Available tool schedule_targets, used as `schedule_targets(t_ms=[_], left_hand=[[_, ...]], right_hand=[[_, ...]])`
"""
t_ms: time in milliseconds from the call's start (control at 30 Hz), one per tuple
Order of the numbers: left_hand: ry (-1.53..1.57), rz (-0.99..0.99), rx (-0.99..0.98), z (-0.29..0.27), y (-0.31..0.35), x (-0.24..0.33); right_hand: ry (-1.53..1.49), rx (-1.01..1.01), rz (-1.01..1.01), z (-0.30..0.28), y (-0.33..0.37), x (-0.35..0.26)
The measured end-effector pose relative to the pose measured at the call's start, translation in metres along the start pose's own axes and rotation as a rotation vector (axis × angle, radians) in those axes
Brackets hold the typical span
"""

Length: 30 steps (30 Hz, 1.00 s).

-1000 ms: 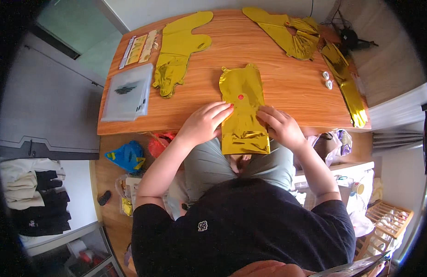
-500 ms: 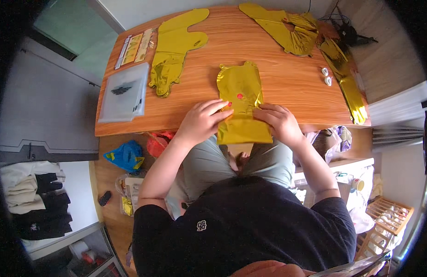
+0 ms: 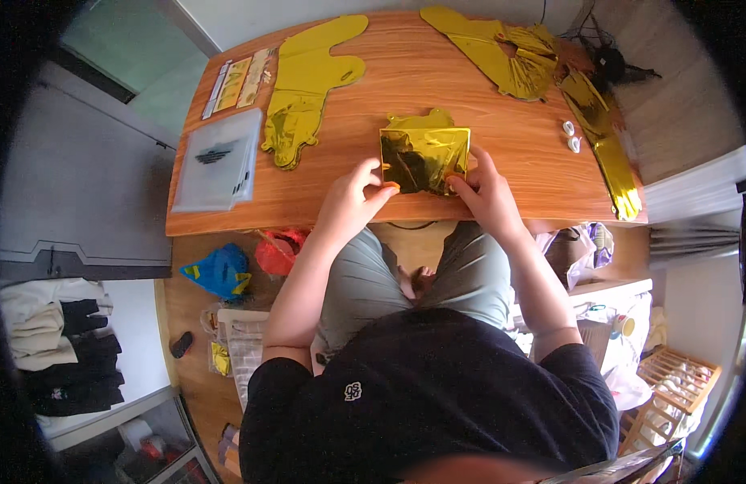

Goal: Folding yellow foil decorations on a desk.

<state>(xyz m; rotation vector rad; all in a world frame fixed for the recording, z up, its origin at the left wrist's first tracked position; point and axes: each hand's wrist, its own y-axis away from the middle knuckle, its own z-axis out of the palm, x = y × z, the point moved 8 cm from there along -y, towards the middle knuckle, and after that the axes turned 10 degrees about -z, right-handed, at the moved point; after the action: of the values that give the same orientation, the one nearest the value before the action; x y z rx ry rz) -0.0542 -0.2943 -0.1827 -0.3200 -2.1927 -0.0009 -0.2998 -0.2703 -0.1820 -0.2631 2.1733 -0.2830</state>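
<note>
A flat, deflated gold foil balloon (image 3: 425, 157) is folded over on itself near the front middle of the desk, its shiny flap raised and a rounded edge showing beyond the fold. My left hand (image 3: 353, 202) pinches the left side of the folded flap between thumb and fingers. On the opposite side my right hand (image 3: 487, 194) grips it the same way, thumb on the near face and fingers toward the back. The underside of the fold is hidden.
More flat gold foil balloons lie on the wooden desk (image 3: 365, 153): one at the left (image 3: 316, 68), one far right (image 3: 486, 48), one strip-like (image 3: 603, 141) along the right edge. Two small white rolls (image 3: 570, 135), clear plastic sleeves (image 3: 236, 157) and a printed card (image 3: 234, 83) lie there too.
The balloon's near end, which hung over the desk edge, has been folded up and away from me. Both hands have gone from resting flat on it to pinching the fold's sides.
</note>
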Motion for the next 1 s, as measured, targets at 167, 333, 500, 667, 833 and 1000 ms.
schedule_targets(t_ms=[167, 333, 500, 667, 833, 1000], left_hand=[[0.029, -0.061, 0.028, -0.001, 0.0, -0.003], [0.053, 0.005, 0.02, -0.002, -0.001, 0.005], [0.043, 0.038, 0.056, 0.0, -0.001, 0.006], [-0.042, 0.141, 0.135, -0.003, 0.001, 0.01], [0.018, -0.011, 0.058, 0.001, -0.001, 0.004], [-0.432, 0.275, 0.309, 0.005, 0.012, 0.051]], right_hand=[[-0.009, -0.017, 0.064, -0.001, -0.005, -0.006], [0.002, -0.038, 0.109, 0.0, -0.007, -0.007], [0.012, -0.053, 0.117, 0.0, -0.009, -0.006], [0.021, -0.045, 0.091, 0.001, -0.007, -0.004], [-0.004, -0.048, 0.103, 0.003, -0.006, -0.002], [0.013, -0.061, 0.11, 0.002, -0.008, -0.005]])
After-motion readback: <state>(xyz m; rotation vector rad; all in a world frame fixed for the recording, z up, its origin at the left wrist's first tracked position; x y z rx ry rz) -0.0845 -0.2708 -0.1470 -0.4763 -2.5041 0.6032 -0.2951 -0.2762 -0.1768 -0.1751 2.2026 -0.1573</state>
